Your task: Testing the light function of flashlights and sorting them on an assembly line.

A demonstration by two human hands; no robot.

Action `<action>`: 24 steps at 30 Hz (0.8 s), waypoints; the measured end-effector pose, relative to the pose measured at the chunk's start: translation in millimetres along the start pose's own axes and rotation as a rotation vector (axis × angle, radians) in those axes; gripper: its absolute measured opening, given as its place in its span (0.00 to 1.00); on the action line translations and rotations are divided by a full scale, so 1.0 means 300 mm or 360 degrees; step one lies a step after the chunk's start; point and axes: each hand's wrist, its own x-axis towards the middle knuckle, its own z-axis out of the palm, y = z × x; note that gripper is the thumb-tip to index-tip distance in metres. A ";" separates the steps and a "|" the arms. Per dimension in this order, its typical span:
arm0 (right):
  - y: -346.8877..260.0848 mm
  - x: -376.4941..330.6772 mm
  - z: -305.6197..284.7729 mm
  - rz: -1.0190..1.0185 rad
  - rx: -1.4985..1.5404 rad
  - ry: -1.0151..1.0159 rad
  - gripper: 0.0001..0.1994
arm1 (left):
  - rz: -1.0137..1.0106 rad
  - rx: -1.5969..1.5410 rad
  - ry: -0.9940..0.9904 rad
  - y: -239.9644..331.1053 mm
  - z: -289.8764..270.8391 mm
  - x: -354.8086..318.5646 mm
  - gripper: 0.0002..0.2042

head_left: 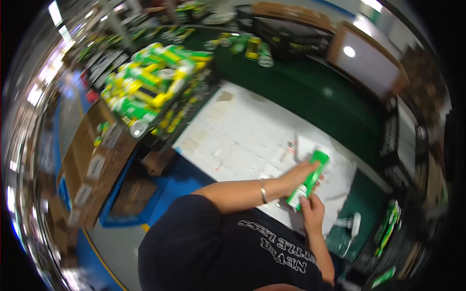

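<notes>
Both hands grip one green tube (pixel 309 180) over the near right part of the worktop (pixel 242 136): the left hand (pixel 300 175) is closed around its middle, the right hand (pixel 312 209) pinches its lower end. One crate (pixel 160 92) heaped with green and yellow tubes, too blurred to count, stands at the worktop's left edge.

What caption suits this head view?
Both hands grip a green tube over a white worktop.

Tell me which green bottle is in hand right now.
The green bottle over the white mat, gripped by both hands; the others sit heaped in the black crate.
</notes>
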 end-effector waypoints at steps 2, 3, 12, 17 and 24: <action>-0.002 0.003 0.000 0.0198 -0.0032 0.0024 0.10 | -0.0033 0.0063 -0.0004 0.006 -0.004 0.002 0.17; -0.006 -0.007 -0.006 0.0084 0.0098 -0.0034 0.10 | -0.0104 0.0076 -0.0003 0.015 -0.007 0.001 0.19; -0.057 0.000 -0.063 -0.0072 -0.0125 0.0047 0.11 | -0.0124 0.0173 0.0088 0.055 0.047 -0.003 0.20; -0.116 0.016 -0.105 -0.0623 -0.1085 0.0260 0.07 | 0.0044 0.0294 0.0032 0.064 0.047 -0.008 0.18; -0.134 0.042 -0.061 -0.0951 -0.2075 0.0129 0.08 | 0.0618 0.1099 -0.0209 0.025 0.026 -0.019 0.17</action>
